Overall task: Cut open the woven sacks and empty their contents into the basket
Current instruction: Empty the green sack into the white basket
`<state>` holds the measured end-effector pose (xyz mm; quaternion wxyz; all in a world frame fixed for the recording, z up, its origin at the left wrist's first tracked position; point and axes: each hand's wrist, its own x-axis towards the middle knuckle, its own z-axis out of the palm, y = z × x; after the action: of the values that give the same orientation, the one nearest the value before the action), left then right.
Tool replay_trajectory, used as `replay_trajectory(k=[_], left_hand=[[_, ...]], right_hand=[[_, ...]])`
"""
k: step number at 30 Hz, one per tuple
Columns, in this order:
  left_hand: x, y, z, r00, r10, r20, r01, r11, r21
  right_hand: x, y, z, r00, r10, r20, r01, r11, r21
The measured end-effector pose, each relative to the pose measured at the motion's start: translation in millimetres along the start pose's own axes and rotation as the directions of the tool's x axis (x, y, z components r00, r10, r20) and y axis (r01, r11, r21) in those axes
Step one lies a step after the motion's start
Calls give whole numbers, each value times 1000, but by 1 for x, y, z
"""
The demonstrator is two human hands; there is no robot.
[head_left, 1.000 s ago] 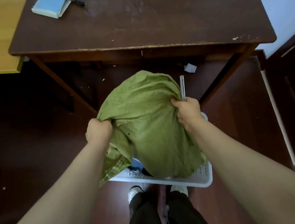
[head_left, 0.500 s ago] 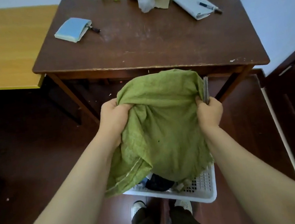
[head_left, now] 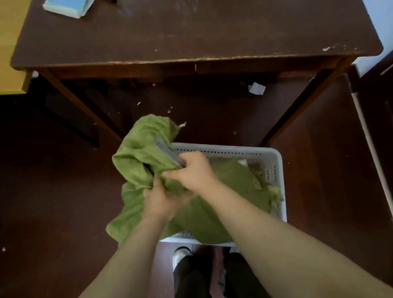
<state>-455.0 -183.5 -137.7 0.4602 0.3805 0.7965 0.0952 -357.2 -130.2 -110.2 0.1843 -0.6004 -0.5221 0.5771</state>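
Dark wood flooring [head_left: 45, 195] and a scuffed brown table [head_left: 198, 22] frame a person standing over a white perforated basket [head_left: 274, 163] at their feet. Both hands meet on a crumpled green woven sack [head_left: 138, 154], which hangs limp over the basket's left rim and drapes down into it. The left hand [head_left: 158, 199] curls around a fistful of fabric from below. The right hand [head_left: 195, 171] pinches the cloth while gripping a slim grey cutter [head_left: 165, 150] that lies along the sack. Green cloth hides most of the basket's contents. The slack sack suggests the emptying is nearly done. The next move likely calls for lifting the sack clear, with the cutter kept off the fingers.
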Motion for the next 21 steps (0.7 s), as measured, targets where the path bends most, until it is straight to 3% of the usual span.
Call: replay_trajectory(k=[2,4,7,10,12,15,18,19,20,21], left_hand=[[15,-12,8,990,-22,-138,20,1000,-17],[26,-24,10,967,-107,-233,95,993,-62],[41,-48,0,873,-350,-339,274,928,-254],[64,-79,-12,756,-546,-361,392,819,-419],[81,-95,-14,699,-603,-383,430,783,-449],[101,-97,-5,664,-616,-424,443,781,-440],[105,-78,9,691,-499,-523,333,862,-382],[101,-72,15,727,-357,-587,234,932,-276],[96,-68,23,752,-129,-647,104,992,-76],[89,-64,32,756,155,-636,-56,983,173]], right_hand=[[1,10,12,997,20,79,-20,1000,-5],[-1,27,11,991,69,112,-89,978,187],[0,63,-6,978,207,15,-191,865,463],[7,116,-24,907,378,-185,-304,892,333],[14,158,-34,818,478,-321,-456,878,146],[32,214,-38,742,525,-418,-548,833,73],[53,244,-39,696,583,-420,-611,788,80],[59,250,-40,682,602,-417,-634,770,75],[65,254,-41,668,623,-407,-654,752,78],[69,259,-42,659,643,-390,-667,739,90]])
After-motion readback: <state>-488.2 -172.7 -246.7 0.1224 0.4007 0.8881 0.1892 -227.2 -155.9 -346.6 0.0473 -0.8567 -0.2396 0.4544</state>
